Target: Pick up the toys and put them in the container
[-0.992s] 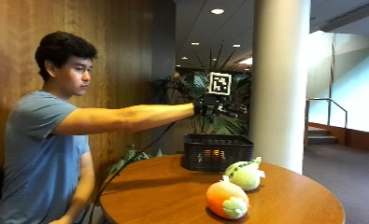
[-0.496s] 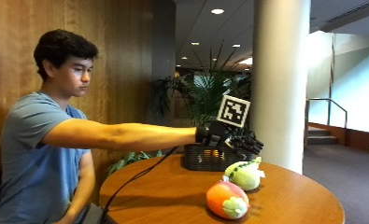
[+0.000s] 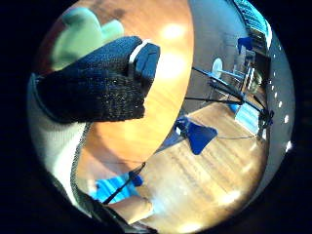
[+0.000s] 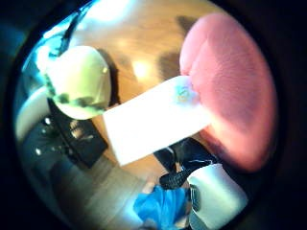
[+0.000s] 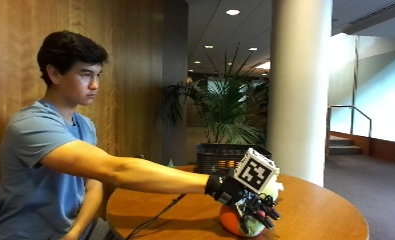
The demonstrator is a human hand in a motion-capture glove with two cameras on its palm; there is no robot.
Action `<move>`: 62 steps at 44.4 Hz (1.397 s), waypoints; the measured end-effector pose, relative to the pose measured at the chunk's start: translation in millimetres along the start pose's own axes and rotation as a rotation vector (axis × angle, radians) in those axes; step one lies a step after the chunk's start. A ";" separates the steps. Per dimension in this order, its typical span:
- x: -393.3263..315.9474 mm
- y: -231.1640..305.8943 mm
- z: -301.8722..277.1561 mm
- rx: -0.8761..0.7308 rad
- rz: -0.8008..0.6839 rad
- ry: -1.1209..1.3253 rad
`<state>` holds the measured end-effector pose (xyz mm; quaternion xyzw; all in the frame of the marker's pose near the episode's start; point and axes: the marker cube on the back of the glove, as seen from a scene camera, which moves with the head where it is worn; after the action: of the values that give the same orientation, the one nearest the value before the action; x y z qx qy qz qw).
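In the outside view my gloved right hand (image 5: 245,196) reaches out over the round orange toy (image 5: 231,223) at the table's near side. Its fingers (image 5: 266,210) hang spread over the toy's top, and I see none closed around it. The thumb side palm view shows the orange toy (image 4: 230,96) large and close, with a white tag (image 4: 153,120) across it. The pale green toy (image 4: 79,81) lies on the table beside the black basket (image 4: 76,139). The hand hides most of that toy (image 5: 275,188) in the outside view. A gloved finger (image 3: 97,83) stretches over a green leafy part (image 3: 80,29).
The black slatted basket (image 5: 217,155) stands at the far side of the round wooden table (image 5: 317,210), behind both toys. A white pillar (image 5: 300,90) and a potted palm (image 5: 227,110) rise beyond the table. The person's bare arm stretches across the table's left half.
The hand has come down from above the basket, past the pale green toy, and toward the table's near side. It now sits over the orange toy.
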<state>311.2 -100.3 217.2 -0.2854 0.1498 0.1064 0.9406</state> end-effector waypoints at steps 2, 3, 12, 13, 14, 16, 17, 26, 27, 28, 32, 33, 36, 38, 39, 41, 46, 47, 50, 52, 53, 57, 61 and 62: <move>3.9 -2.9 7.0 -0.006 0.018 0.017; 4.0 -4.3 9.4 -0.006 0.025 0.009; 10.0 -11.2 18.2 0.046 0.057 0.018; 5.1 -11.0 17.3 0.056 0.028 -0.033; 1.2 -10.7 16.4 0.065 0.002 -0.080; -1.2 -10.2 15.1 0.083 -0.024 -0.134; -1.3 -10.2 14.6 0.094 -0.027 -0.149; -10.1 -4.5 7.9 0.210 0.010 -0.165; -12.1 -2.4 6.2 0.209 0.009 -0.158; -14.0 0.0 4.2 0.210 0.006 -0.157; -21.8 10.0 -5.3 0.236 0.003 -0.159; -23.7 12.7 -8.0 0.243 0.005 -0.149; -27.0 21.9 -18.8 0.261 0.010 -0.122; -27.7 28.9 -28.6 0.268 0.020 -0.111; -27.7 33.1 -34.2 0.272 0.022 -0.099; -26.9 44.0 -47.4 0.280 0.000 -0.060; -22.3 79.0 -90.6 0.318 -0.088 -0.018; -22.5 85.0 -99.2 0.329 -0.081 -0.028; -29.4 104.5 -124.8 0.373 -0.077 -0.067; -38.6 119.5 -142.0 0.395 -0.088 -0.106; -43.1 126.6 -150.1 0.403 -0.096 -0.129; -57.0 150.1 -175.8 0.437 -0.126 -0.196; -67.4 170.9 -195.4 0.487 -0.132 -0.146; -71.5 175.2 -200.1 0.498 -0.120 -0.141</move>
<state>150.3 -79.7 -5.3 -0.0455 0.0883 0.0298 0.9946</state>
